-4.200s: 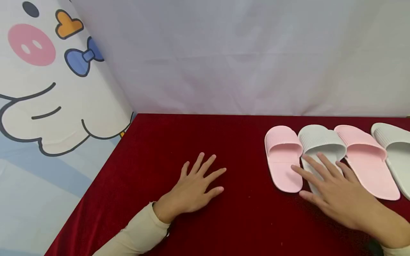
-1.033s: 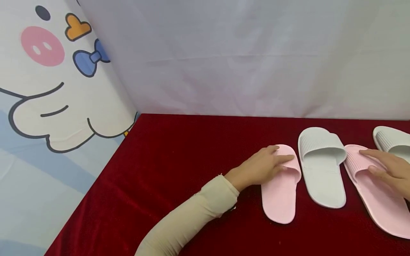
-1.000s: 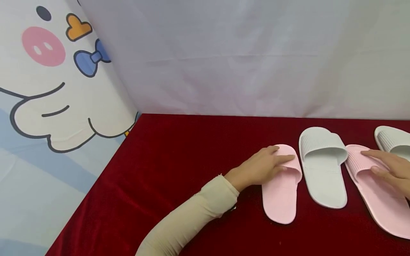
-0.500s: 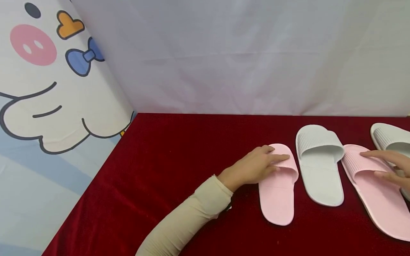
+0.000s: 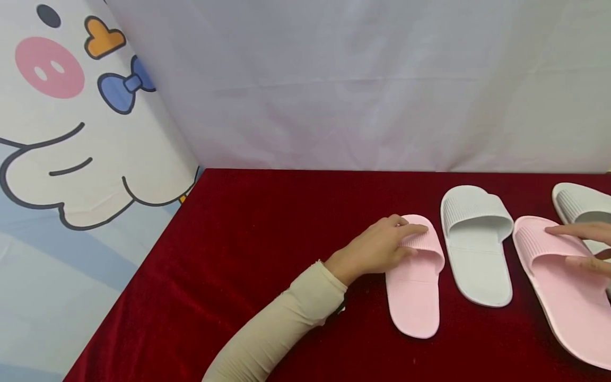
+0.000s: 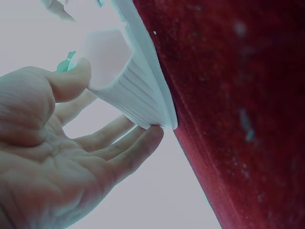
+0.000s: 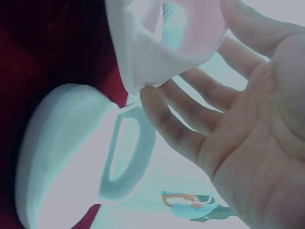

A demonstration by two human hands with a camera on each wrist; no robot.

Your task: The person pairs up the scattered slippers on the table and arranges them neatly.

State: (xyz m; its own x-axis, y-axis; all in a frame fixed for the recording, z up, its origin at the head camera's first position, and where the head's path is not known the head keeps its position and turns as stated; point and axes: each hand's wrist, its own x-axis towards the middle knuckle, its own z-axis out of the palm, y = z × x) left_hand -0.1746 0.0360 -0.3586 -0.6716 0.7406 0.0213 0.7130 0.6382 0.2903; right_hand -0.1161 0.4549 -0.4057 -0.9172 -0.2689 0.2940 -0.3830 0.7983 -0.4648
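In the head view, my left hand (image 5: 372, 248) holds the strap of a pink slipper (image 5: 414, 310), thumb at the strap opening and fingers across the ribbed top. Its sole lies along the red cloth. The left wrist view shows the thumb of this hand (image 6: 71, 157) at the strap's edge and fingertips near the toe. At the right edge, my right hand (image 5: 592, 231), partly cut off, grips a second pink slipper (image 5: 568, 313) by its strap. Between the pink slippers lies a white slipper (image 5: 479, 273), touched by neither hand.
Another white slipper (image 5: 575, 204) sits behind the right hand, partly hidden and cut by the frame. Red velvet cloth (image 5: 267, 212) covers the table. A pale curtain (image 5: 334, 106) hangs at the back, and a cartoon-printed cloth (image 5: 133, 170) at the left.
Since the earliest frame, both hands have gone to the pink slippers, which now lie nearer the front. In the last half second the right pink slipper has shifted slightly right; the left stays nearly still.
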